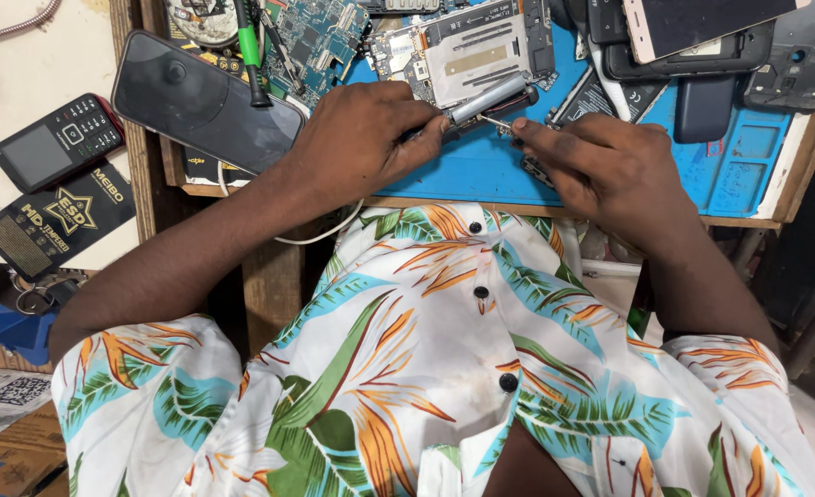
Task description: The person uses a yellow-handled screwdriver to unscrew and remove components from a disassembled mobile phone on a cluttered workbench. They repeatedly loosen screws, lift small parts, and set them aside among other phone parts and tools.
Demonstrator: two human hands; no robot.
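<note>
— Two hands are busy over the blue mat (481, 170). What does each one hold?

— The left hand (361, 138) is curled shut around a silver screwdriver (490, 99). The right hand (610, 166) has its fingers pressed together at the thin metal tip, pinching something tiny there. It is too small to tell what.

— Where is the screwdriver?

— It is up between both hands, tilted, just above the mat near the front edge of the wooden table (269, 276). Right behind it lies an open phone frame (481, 46) with a shiny metal plate.

— What else is around?

— A dark phone (200, 97) lies flat beside the left wrist, with a green-handled tool (251, 46) resting on it. A green circuit board (320, 37) sits behind the left hand. More phones (702, 37) are piled at the back right. Far off to the left is a small button phone (57, 138).
</note>
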